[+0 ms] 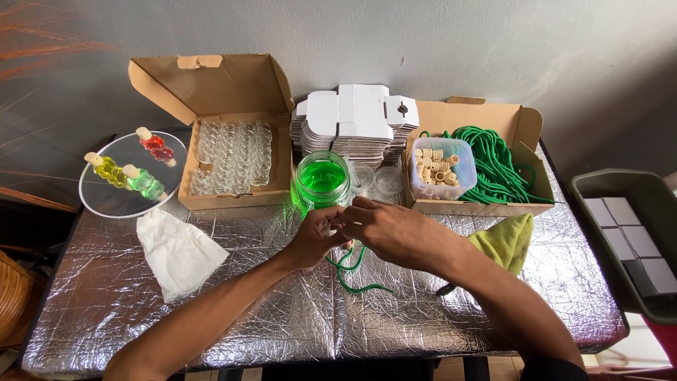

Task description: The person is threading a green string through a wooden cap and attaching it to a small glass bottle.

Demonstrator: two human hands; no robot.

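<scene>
Your left hand (315, 236) and right hand (395, 233) meet just in front of the jar (322, 181) of green liquid, fingers pinched on a small pale piece with a green cord (350, 271) dangling onto the crinkled foil table (282, 317). Behind the jar sits a stack of flat white cartons (356, 120).

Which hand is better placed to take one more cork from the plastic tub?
Probably the right hand. The tub of corks sits in the box on the right, just beyond it. The left hand is further away and pinches a small item with the green cord.
</scene>
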